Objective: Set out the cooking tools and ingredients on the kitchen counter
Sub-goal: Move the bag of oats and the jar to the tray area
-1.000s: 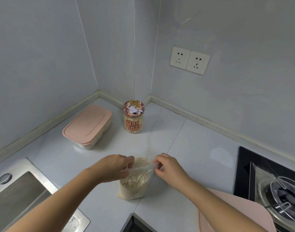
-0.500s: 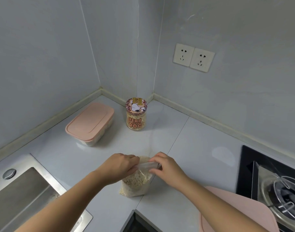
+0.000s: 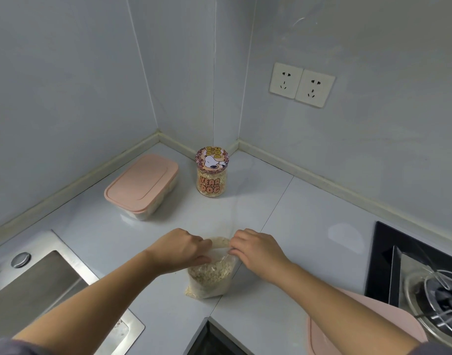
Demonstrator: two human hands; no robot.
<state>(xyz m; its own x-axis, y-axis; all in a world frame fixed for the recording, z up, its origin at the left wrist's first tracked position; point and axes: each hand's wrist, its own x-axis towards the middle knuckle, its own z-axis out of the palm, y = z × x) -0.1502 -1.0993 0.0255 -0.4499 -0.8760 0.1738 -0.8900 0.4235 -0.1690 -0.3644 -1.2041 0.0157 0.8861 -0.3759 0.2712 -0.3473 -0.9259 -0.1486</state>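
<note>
A clear plastic bag of pale oat flakes (image 3: 210,276) stands on the white kitchen counter (image 3: 291,221) near its front edge, its top pinched on one side by the left hand (image 3: 181,248) and on the other by the right hand (image 3: 255,248). Behind it, well apart, stand a glass jar with a cartoon dog lid (image 3: 211,171) and a pink-lidded rectangular plastic box (image 3: 142,185). A steel sink (image 3: 32,280) lies to the left, a black gas hob (image 3: 422,280) to the right.

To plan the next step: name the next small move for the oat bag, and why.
Probably draw the top edges apart: the left hand and right hand each pinch one side of the top of the oat bag, which stands on the counter.
</note>
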